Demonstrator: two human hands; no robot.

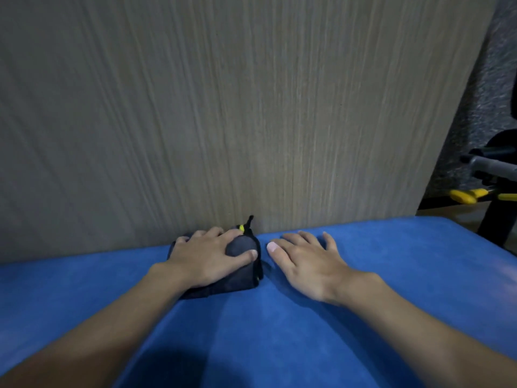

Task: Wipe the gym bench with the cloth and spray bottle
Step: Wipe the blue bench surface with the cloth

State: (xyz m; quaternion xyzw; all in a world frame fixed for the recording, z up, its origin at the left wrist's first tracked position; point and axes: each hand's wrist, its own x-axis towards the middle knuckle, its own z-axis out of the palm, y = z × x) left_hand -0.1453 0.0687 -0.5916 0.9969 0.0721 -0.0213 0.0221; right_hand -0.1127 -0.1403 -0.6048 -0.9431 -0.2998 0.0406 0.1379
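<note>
Closest to me is the bench (279, 345), its blue pad filling the near half of the head view and ending far off against a wood-grain panel (251, 107).

At that far edge, a little left of centre, sits the cloth (244, 247), a dark folded wad touching the foot of the panel. My left hand (207, 259) lies on top of it, fingers spread wide and fairly straight, thumb laid across the bulge on its right side. I judge this is a press rather than a grasp: the palm bears down so the wad drags flat over the pad.

My right hand (305, 264) rests just beside the cloth on bare pad, palm down, fingers loose and fanned, holding nothing. I take it as a brace, steadying me while I lean this far in.

As far as I can tell under my palm, the cloth's long axis runs near-left to far-right, following my hand. Its tag (241, 227), yellow, sticks up at the far end and points at the panel. I judge the far strip is being wiped now, with the wide near part left to do.

No spray bottle is in sight. Off to the far right, past the bench corner, stands some gym gear (486, 175) with yellow grips.
</note>
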